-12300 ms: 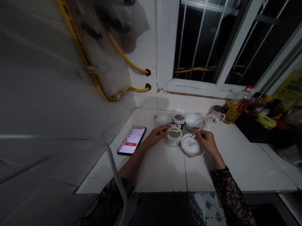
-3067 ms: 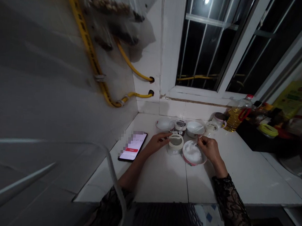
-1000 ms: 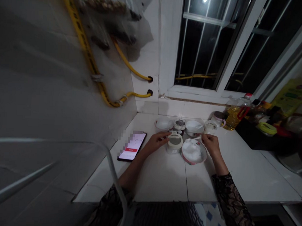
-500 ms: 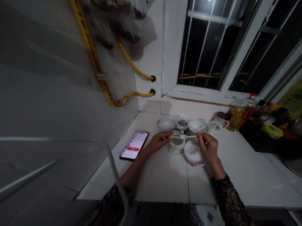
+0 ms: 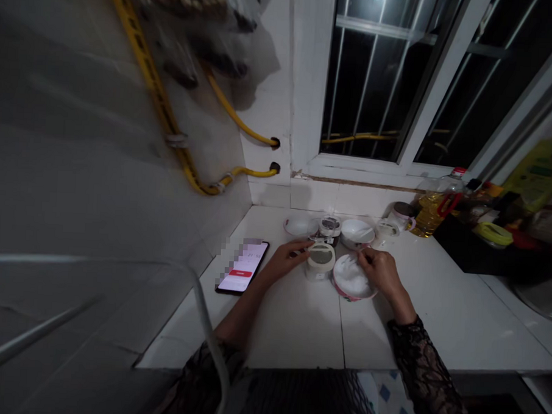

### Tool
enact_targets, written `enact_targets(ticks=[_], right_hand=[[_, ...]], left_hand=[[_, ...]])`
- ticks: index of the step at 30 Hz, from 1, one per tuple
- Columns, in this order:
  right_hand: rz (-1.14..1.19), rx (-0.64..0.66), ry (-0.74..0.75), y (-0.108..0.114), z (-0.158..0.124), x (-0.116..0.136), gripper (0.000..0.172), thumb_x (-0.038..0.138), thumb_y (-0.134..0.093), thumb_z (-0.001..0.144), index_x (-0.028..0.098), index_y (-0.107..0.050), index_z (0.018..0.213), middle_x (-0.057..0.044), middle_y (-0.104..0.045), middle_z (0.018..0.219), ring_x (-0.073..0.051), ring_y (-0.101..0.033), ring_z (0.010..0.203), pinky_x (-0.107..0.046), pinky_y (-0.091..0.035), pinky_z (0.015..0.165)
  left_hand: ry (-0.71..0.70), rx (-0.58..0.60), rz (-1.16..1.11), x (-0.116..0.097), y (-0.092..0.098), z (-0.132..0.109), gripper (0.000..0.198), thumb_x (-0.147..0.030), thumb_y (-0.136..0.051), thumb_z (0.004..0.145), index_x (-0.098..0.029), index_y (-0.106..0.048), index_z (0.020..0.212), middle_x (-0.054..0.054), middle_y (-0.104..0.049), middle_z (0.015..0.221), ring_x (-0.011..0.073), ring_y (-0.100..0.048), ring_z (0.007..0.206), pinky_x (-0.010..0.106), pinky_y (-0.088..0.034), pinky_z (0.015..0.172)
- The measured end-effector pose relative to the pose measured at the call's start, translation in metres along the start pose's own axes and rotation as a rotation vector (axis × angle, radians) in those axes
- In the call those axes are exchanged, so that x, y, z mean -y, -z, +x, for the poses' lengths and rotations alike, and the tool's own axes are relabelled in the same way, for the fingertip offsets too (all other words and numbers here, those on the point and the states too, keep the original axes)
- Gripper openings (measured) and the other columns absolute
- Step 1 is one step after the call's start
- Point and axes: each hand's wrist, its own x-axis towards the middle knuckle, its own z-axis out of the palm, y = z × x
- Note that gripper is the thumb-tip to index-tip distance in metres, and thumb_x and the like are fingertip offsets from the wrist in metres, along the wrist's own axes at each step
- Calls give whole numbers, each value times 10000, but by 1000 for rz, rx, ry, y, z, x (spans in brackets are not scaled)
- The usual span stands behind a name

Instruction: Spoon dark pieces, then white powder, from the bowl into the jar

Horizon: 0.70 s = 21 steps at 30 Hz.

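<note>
My right hand pinches a small white spoon, mostly hidden by the fingers, its bowl end down in white grains. Those grains fill a white bowl with a pink-patterned outside. Left of the bowl stands a clear jar with a pale rim and an open top. The fingers of my left hand close on the jar's left upper edge, by what looks like its raised clear lid; the exact grip is partly hidden.
Behind stand a second lidded jar, a white bowl with a spoon, another bowl, a pale container and a mug. An oil bottle is further right. A phone lies left, near a metal rod.
My right hand has lowered the spoon from above the jar and moved its end rightward into the bowl of white grains. My left hand stays at the jar.
</note>
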Motion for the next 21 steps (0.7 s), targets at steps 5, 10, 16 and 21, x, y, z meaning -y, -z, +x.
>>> enact_targets(ticks=[5,10,16,21], right_hand=[[133,-72,-101,1,1,-3,461,458,-396,892,200,-555,545,-36,-591,497,-132,-486,475,-243,-282,502],[263,-26,-125,-5,1,-2,427,469,-429,836,208,-480,501,-12,-526,480,-126,-454,482,-236,-282,488],[413,-47,-240,-6,3,-5,445,536,-448,784,206,-485,487,7,-458,459,-122,-428,479,-237,-281,478],[507,-59,-340,0,7,-8,427,521,-482,724,203,-476,440,16,-440,430,-109,-406,449,-243,-270,463]], left_hand=[[-2,15,12,0,1,0,415,-416,-639,833,-192,-712,1174,95,-699,1208,219,-671,987,276,-541,744],[-8,12,19,3,0,1,407,-420,-630,840,-196,-714,1170,88,-715,1170,215,-673,974,269,-538,735],[-11,14,25,3,0,1,409,-423,-634,835,-194,-717,1164,95,-710,1181,213,-676,952,272,-542,723],[-14,18,17,0,1,0,411,-415,-634,835,-190,-714,1169,97,-711,1179,221,-671,983,273,-538,728]])
